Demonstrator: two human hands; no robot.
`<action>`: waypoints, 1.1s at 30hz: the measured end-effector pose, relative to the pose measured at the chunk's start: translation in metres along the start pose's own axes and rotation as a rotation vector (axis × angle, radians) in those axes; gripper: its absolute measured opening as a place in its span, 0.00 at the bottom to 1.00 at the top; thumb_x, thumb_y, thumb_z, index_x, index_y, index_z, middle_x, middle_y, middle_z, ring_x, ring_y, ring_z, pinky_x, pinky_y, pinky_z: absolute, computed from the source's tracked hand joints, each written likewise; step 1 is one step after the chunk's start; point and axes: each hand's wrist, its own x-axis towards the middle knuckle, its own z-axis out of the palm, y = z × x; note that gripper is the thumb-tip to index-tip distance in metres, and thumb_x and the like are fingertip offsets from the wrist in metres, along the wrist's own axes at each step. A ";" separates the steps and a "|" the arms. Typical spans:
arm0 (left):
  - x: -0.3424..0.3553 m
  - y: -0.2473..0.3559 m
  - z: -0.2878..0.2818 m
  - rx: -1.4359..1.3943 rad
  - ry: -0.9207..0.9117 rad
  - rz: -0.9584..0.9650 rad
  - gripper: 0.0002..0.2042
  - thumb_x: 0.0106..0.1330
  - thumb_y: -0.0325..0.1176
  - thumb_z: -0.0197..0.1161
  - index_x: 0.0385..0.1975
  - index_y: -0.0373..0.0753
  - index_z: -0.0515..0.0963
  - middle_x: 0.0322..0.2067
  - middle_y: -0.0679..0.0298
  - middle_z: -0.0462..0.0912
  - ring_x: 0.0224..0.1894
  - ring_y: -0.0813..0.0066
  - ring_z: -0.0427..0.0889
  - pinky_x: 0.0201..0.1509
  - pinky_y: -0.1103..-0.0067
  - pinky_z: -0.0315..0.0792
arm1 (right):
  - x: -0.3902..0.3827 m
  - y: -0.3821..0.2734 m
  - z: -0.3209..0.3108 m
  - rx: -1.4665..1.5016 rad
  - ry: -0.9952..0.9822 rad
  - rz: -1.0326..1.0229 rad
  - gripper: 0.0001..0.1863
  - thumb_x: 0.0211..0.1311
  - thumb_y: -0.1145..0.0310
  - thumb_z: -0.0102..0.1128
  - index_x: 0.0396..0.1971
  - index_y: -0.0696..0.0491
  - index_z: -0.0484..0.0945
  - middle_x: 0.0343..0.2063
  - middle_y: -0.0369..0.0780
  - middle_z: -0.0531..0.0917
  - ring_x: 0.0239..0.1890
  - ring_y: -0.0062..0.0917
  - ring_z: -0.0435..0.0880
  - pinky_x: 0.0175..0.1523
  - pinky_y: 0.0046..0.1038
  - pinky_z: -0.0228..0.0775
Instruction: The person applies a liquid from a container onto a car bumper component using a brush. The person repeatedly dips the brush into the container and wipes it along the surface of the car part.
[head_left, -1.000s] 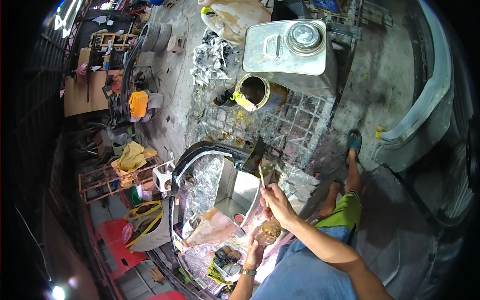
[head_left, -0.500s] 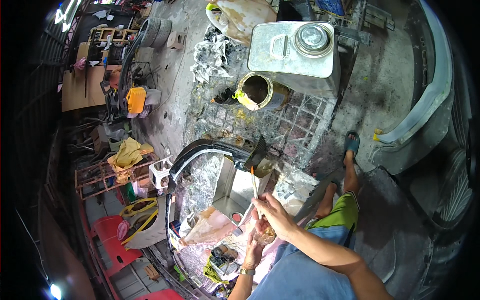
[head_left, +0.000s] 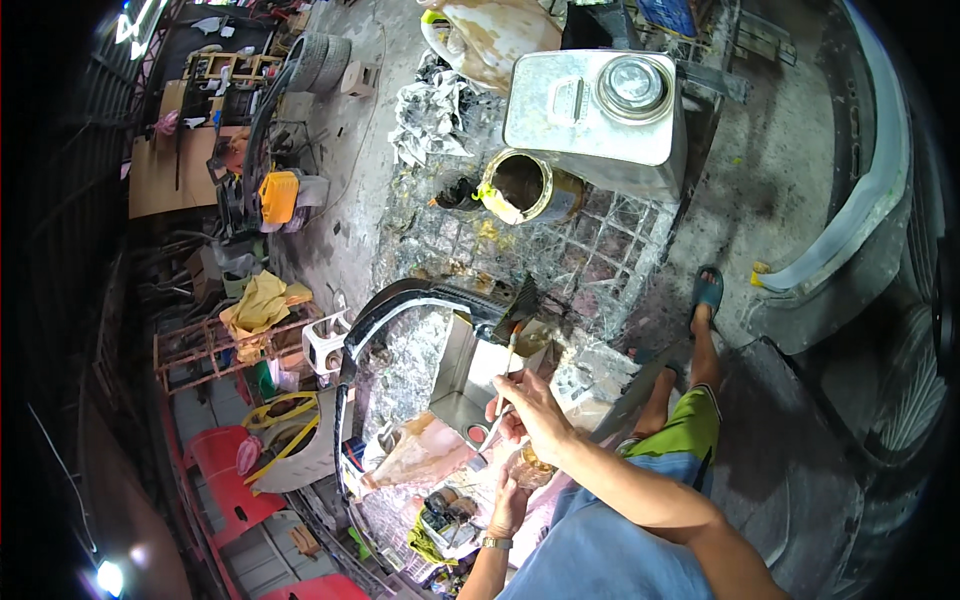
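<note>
I note right hand (head_left: pixel 535 412) fingertips pinching the brush (head_left: pixel 512 356), tip at the end of the trim (head_left: pixel 425 290), left hand (head_left: pixel 508 506) fingers curled round the cup (head_left: pixel 528 470) just nearside of it; I'd judge light strokes, cup level, best.

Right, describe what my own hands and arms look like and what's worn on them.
Your left hand and right hand are ungloved. A metallic-looking wristwatch circles the left wrist; none shows on the right. No sleeves show on your forearms.
</note>
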 end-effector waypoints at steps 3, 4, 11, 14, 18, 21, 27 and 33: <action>-0.001 -0.002 0.002 -0.089 0.001 0.016 0.43 0.61 0.51 0.65 0.69 0.38 0.50 0.66 0.58 0.60 0.68 0.63 0.61 0.70 0.62 0.57 | -0.005 -0.004 0.010 0.004 -0.020 0.025 0.13 0.69 0.57 0.56 0.41 0.48 0.66 0.23 0.39 0.80 0.14 0.14 0.73 0.15 0.17 0.59; -0.001 -0.001 0.004 -0.081 -0.003 0.019 0.42 0.62 0.50 0.65 0.69 0.39 0.49 0.66 0.58 0.59 0.68 0.63 0.60 0.70 0.61 0.57 | -0.008 -0.006 0.014 0.005 -0.033 0.041 0.13 0.69 0.57 0.55 0.41 0.49 0.67 0.23 0.40 0.80 0.14 0.14 0.73 0.15 0.16 0.59; 0.001 -0.003 0.001 -0.064 -0.029 0.037 0.41 0.63 0.50 0.62 0.70 0.42 0.48 0.68 0.60 0.56 0.68 0.64 0.59 0.69 0.61 0.58 | -0.045 -0.011 0.005 -0.007 -0.150 0.023 0.16 0.70 0.55 0.54 0.42 0.52 0.64 0.23 0.40 0.81 0.13 0.15 0.73 0.16 0.16 0.62; 0.004 0.002 0.012 -0.065 -0.027 0.044 0.41 0.63 0.51 0.63 0.70 0.41 0.50 0.67 0.59 0.58 0.68 0.64 0.60 0.69 0.60 0.58 | -0.020 0.000 -0.013 -0.090 -0.011 -0.132 0.14 0.71 0.59 0.53 0.42 0.52 0.64 0.22 0.41 0.81 0.12 0.14 0.72 0.15 0.16 0.61; 0.006 0.001 0.012 -0.057 -0.043 0.022 0.41 0.62 0.51 0.64 0.69 0.40 0.52 0.66 0.59 0.60 0.67 0.64 0.61 0.69 0.60 0.58 | 0.013 0.008 -0.007 -0.129 0.045 -0.182 0.13 0.72 0.61 0.51 0.43 0.53 0.62 0.22 0.40 0.80 0.09 0.15 0.70 0.12 0.17 0.57; 0.004 -0.004 0.009 -0.064 -0.037 0.033 0.40 0.62 0.51 0.63 0.69 0.40 0.51 0.67 0.59 0.60 0.67 0.63 0.61 0.69 0.61 0.57 | 0.019 0.009 0.008 -0.214 0.022 -0.229 0.15 0.72 0.59 0.52 0.42 0.54 0.61 0.22 0.40 0.79 0.09 0.15 0.68 0.12 0.17 0.57; 0.002 -0.012 -0.005 -0.080 -0.010 0.002 0.39 0.64 0.49 0.62 0.70 0.41 0.51 0.67 0.59 0.60 0.67 0.64 0.61 0.69 0.61 0.56 | 0.001 0.014 0.022 -0.235 -0.017 -0.177 0.18 0.71 0.56 0.52 0.41 0.55 0.60 0.21 0.40 0.78 0.12 0.15 0.68 0.15 0.18 0.58; 0.003 -0.001 0.006 -0.051 -0.022 0.019 0.41 0.62 0.51 0.63 0.69 0.41 0.51 0.66 0.59 0.60 0.67 0.64 0.61 0.69 0.62 0.56 | -0.006 0.013 0.001 -0.245 0.046 -0.228 0.14 0.71 0.62 0.54 0.43 0.54 0.62 0.22 0.40 0.81 0.11 0.12 0.68 0.14 0.16 0.57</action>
